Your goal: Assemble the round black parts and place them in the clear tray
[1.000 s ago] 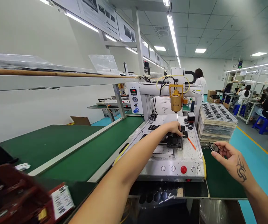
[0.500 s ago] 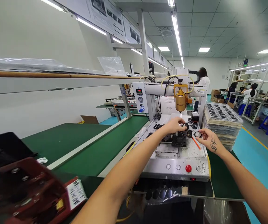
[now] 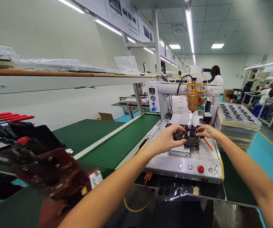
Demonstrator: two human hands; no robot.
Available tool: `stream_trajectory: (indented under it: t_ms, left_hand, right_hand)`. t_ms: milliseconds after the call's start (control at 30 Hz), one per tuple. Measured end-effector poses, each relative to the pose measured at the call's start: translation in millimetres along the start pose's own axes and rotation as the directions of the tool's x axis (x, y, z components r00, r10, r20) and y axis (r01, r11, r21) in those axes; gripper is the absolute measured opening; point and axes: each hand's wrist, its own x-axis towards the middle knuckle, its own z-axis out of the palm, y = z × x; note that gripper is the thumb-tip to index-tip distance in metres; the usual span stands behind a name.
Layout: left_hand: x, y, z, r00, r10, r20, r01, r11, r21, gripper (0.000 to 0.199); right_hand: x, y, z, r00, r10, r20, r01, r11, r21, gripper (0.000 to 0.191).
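A white bench machine (image 3: 169,164) carries a gold dispensing head (image 3: 193,100) over black fixtures (image 3: 191,141). My left hand (image 3: 172,136) is at the left part of the fixtures, thumb and fingers closed around a small round black part (image 3: 184,135). On the right side of the fixtures, my right hand (image 3: 204,131) has its fingertips pinched at the black surface; whatever is between them is too small to tell. An orange stick (image 3: 208,144) lies on the machine bed just right of the fixtures.
Stacked trays of black parts (image 3: 237,115) stand right of the machine. A green belt (image 3: 126,142) runs along the left. Red-handled tools (image 3: 10,117) and a dark red device (image 3: 53,171) are at the near left. Other people sit or stand farther back.
The view has turned left. My right hand has moved from beside the fixtures onto them, and the ring it held no longer shows clearly. My left hand has shifted nearer, to the fixtures' left part.
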Motion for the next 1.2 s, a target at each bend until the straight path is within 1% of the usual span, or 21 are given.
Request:
stream_trajectory:
  t_ms: [133, 267, 367, 500, 567, 633, 700, 800, 833, 867, 900, 967, 1033, 1067, 1100, 1133, 1167, 1200]
  left_hand:
    - [-27, 3, -6.7, 1.0, 0.022, 0.001, -0.022, 1.0, -0.01, 0.029]
    - [-50, 4, -16.2, 1.0, 0.018, -0.024, -0.018, 1.0, 0.009, 0.029]
    - [-63, 10, -23.6, 0.999, -0.006, -0.051, 0.007, 1.0, 0.022, 0.029]
    - [-75, 23, -24.4, 0.995, -0.074, -0.072, 0.074, 0.997, -0.004, 0.035]
    - [-84, 26, -19.6, 0.991, -0.105, -0.079, 0.102, 0.994, -0.043, 0.037]
    - [-98, 25, -12.8, 0.988, -0.133, -0.082, 0.127, 0.989, -0.079, 0.038]
    - [-116, 19, -5.1, 0.982, -0.164, -0.097, 0.156, 0.984, -0.089, 0.037]
    - [-144, 5, 8.2, 0.969, -0.214, -0.12, 0.207, 0.976, -0.066, 0.035]
    - [-151, 0, 13.6, 0.965, -0.233, -0.122, 0.226, 0.972, -0.062, 0.035]
    - [-157, -5, 19.8, 0.96, -0.253, -0.119, 0.247, 0.967, -0.064, 0.034]
    - [-162, -10, 26.8, 0.955, -0.274, -0.11, 0.267, 0.961, -0.074, 0.034]
    - [-169, -20, 43.4, 0.947, -0.313, -0.068, 0.305, 0.946, -0.111, 0.034]
    - [-175, -31, 62.9, 0.946, -0.324, 0.011, 0.322, 0.933, -0.159, 0.033]
    - [-178, -36, 73.3, 0.948, -0.313, 0.06, 0.319, 0.931, -0.179, 0.033]
    - [-182, -43, 83.7, 0.951, -0.288, 0.111, 0.305, 0.931, -0.198, 0.033]
    - [-185, -49, 93.9, 0.955, -0.252, 0.159, 0.283, 0.935, -0.214, 0.035]
    - [-188, -56, 103.3, 0.956, -0.212, 0.201, 0.256, 0.94, -0.225, 0.036]
    - [-190, -63, 111.9, 0.956, -0.174, 0.236, 0.229, 0.946, -0.229, 0.038]
  right_hand:
    - [-1, 2, 7, 0.999, -0.04, -0.018, 0.04, 0.999, -0.036, 0.029]
    - [-4, 3, 15, 0.994, -0.076, -0.077, 0.07, 0.994, -0.08, 0.028]
    - [-5, 0, 16, 0.988, -0.085, -0.13, 0.07, 0.991, -0.114, 0.028]
    - [-9, -12, 15, 0.969, -0.09, -0.231, 0.057, 0.988, -0.145, 0.024]
    - [-23, -20, 15, 0.944, -0.094, -0.318, 0.047, 0.987, -0.153, 0.026]
    - [-53, -29, 19, 0.905, -0.099, -0.414, 0.038, 0.988, -0.152, 0.032]
    - [-97, -37, 29, 0.865, -0.098, -0.492, 0.03, 0.989, -0.144, 0.035]
    - [-171, -45, 52, 0.823, -0.08, -0.563, 0.002, 0.99, -0.139, 0.024]
    - [-191, -46, 60, 0.807, -0.073, -0.587, -0.018, 0.989, -0.148, 0.024]
    - [-209, -46, 69, 0.799, -0.062, -0.598, -0.047, 0.985, -0.164, 0.028]
    - [-222, -45, 76, 0.792, -0.052, -0.609, -0.072, 0.981, -0.178, 0.032]
    - [-237, -45, 91, 0.774, -0.034, -0.633, -0.121, 0.973, -0.199, 0.035]
    - [-243, -49, 106, 0.738, -0.04, -0.673, -0.135, 0.969, -0.206, 0.031]
    - [-245, -54, 115, 0.73, -0.059, -0.68, -0.112, 0.973, -0.204, 0.025]
    - [-245, -60, 125, 0.744, -0.092, -0.662, -0.058, 0.978, -0.201, 0.019]
    - [-245, -66, 137, 0.78, -0.133, -0.611, 0.021, 0.982, -0.187, 0.011]
    - [-245, -73, 150, 0.831, -0.174, -0.528, 0.106, 0.982, -0.156, 0.004]
    - [-243, -79, 164, 0.881, -0.212, -0.422, 0.181, 0.977, -0.112, 0.009]
